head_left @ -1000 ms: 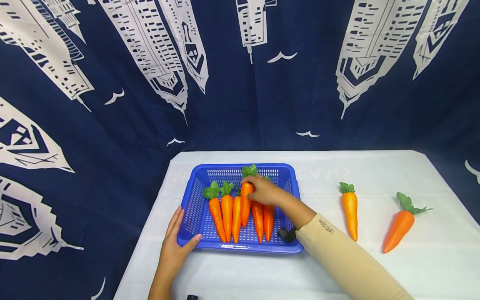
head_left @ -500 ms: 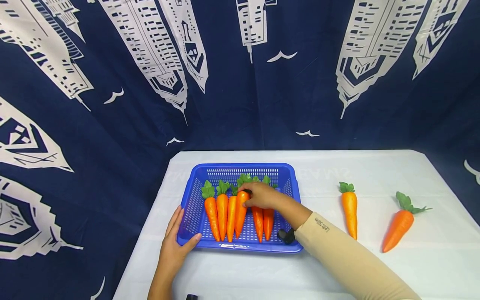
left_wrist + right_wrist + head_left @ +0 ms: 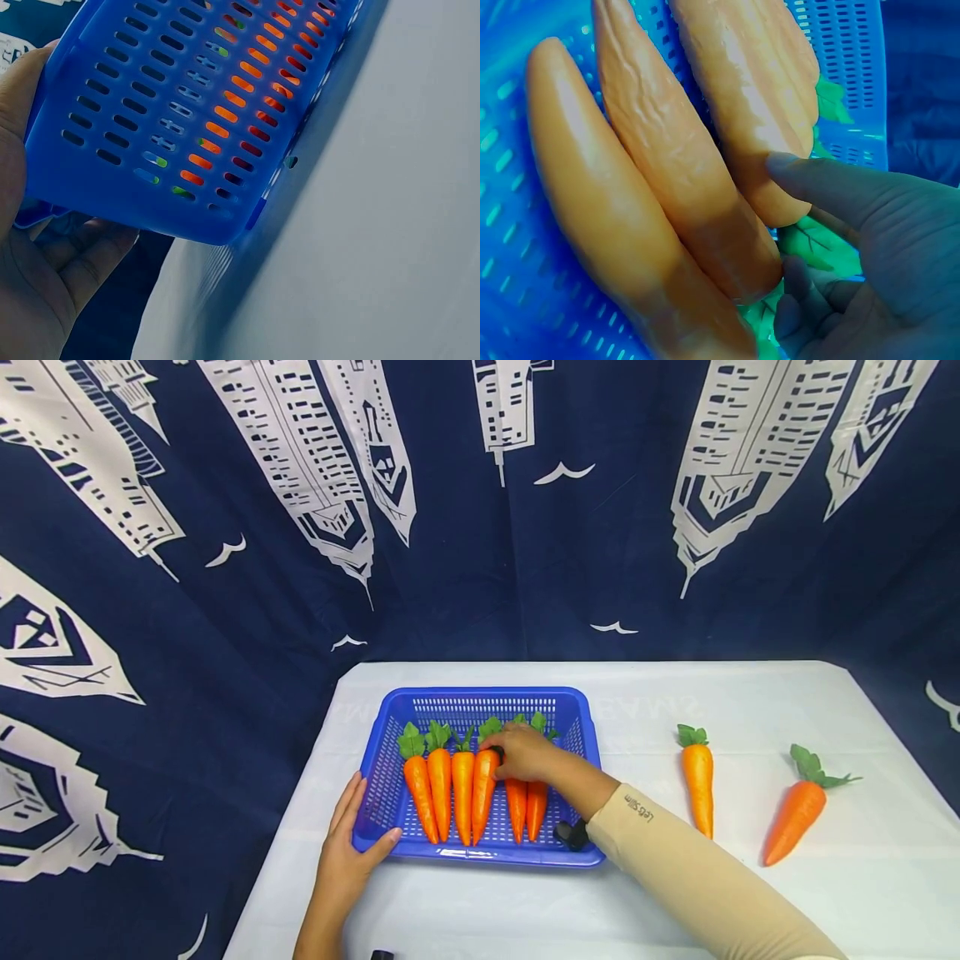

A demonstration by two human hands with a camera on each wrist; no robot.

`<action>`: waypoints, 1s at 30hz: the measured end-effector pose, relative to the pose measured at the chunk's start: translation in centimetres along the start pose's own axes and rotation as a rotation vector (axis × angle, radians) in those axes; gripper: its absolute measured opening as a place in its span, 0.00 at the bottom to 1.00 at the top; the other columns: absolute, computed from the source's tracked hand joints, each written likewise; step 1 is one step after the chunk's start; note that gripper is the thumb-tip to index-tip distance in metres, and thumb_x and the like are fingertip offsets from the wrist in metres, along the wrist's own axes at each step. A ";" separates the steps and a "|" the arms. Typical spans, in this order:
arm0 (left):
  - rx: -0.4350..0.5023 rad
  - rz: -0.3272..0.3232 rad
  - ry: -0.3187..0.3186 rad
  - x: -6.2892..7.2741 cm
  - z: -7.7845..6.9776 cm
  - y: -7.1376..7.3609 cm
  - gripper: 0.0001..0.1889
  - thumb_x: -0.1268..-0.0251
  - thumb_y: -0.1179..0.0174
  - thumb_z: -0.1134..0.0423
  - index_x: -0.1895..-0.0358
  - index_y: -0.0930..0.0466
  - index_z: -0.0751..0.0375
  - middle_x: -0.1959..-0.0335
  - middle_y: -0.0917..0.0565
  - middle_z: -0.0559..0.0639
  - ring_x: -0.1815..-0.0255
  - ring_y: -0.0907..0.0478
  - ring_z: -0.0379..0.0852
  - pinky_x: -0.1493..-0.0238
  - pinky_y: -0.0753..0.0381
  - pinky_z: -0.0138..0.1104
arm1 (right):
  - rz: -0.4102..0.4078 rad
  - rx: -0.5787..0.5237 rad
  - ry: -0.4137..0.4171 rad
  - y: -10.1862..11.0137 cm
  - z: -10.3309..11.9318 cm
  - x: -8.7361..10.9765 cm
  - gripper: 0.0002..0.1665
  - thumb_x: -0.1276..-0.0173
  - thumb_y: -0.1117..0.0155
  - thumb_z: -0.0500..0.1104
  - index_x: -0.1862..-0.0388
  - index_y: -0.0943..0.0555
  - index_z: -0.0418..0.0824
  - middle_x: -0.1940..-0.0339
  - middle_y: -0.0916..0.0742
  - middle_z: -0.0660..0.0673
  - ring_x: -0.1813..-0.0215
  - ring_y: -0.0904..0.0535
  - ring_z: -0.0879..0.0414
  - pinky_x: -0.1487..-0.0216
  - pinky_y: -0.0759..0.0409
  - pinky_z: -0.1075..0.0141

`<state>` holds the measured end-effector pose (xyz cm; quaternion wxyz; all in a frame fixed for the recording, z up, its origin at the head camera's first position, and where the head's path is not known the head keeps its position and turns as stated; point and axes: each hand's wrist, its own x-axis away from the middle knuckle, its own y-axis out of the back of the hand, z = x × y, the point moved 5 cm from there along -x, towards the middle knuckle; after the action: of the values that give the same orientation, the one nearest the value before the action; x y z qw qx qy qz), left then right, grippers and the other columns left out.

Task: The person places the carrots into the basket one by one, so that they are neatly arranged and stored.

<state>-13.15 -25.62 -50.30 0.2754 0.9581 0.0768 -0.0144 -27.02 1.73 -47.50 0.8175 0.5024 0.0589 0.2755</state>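
Note:
A blue plastic basket [image 3: 480,853] stands on the white table, with several orange carrots with green leaves lined up side by side in it. My right hand [image 3: 528,752] reaches in and holds the leafy end of a carrot [image 3: 482,797] in the middle of the row. In the right wrist view, the thumb presses on that carrot [image 3: 742,97] while the other fingers curl near the leaves. At the basket's front left corner, my left hand [image 3: 348,839] grips the rim, thumb at the front and fingers along the left side.
On the table right of the basket lie two more carrots, a slim yellow-orange carrot [image 3: 698,787] and a thicker orange carrot [image 3: 795,818]. A dark blue curtain [image 3: 517,568] with white building prints hangs behind the table. The right sleeve [image 3: 697,868] crosses the basket's right front corner.
The right hand has lowered the carrot into the row and moved slightly toward me. The carrots left of it have shifted left. The left hand stays at the basket corner.

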 end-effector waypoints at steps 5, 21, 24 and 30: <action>-0.003 0.001 -0.001 0.0 0.0 0.0 0.49 0.43 0.25 0.54 0.20 0.43 0.41 0.16 0.48 0.42 0.15 0.53 0.53 0.20 0.52 0.63 | -0.014 -0.089 -0.010 0.3 -0.4 0.1 0.29 0.40 0.23 0.43 0.38 0.16 0.49 0.36 0.20 0.35 0.37 0.23 0.41 0.33 0.23 0.46; 0.009 -0.003 0.000 0.1 0.0 0.1 0.48 0.43 0.25 0.54 0.20 0.42 0.41 0.17 0.48 0.40 0.15 0.53 0.52 0.20 0.52 0.62 | -0.250 -0.452 -0.025 6.3 -0.8 2.8 0.28 0.32 0.30 0.49 0.34 0.21 0.46 0.36 0.21 0.37 0.45 0.18 0.47 0.47 0.15 0.53; 0.013 -0.003 0.001 0.1 -0.1 0.1 0.48 0.43 0.25 0.54 0.20 0.42 0.41 0.16 0.48 0.41 0.15 0.53 0.51 0.20 0.52 0.62 | -0.310 -0.505 -0.027 7.7 -1.3 3.8 0.27 0.32 0.30 0.50 0.34 0.21 0.47 0.35 0.20 0.39 0.43 0.17 0.46 0.44 0.15 0.50; 0.020 0.006 0.001 0.1 -0.1 0.1 0.48 0.43 0.25 0.54 0.20 0.42 0.40 0.17 0.48 0.39 0.15 0.53 0.51 0.20 0.51 0.62 | -0.411 -0.560 -0.048 9.8 -2.9 6.1 0.28 0.30 0.32 0.50 0.33 0.23 0.46 0.34 0.19 0.40 0.40 0.18 0.43 0.41 0.16 0.47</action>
<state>-13.01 -25.63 -50.21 0.2657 0.9611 0.0741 -0.0139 -26.75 10.48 -39.46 0.9631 0.2425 0.0616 0.0989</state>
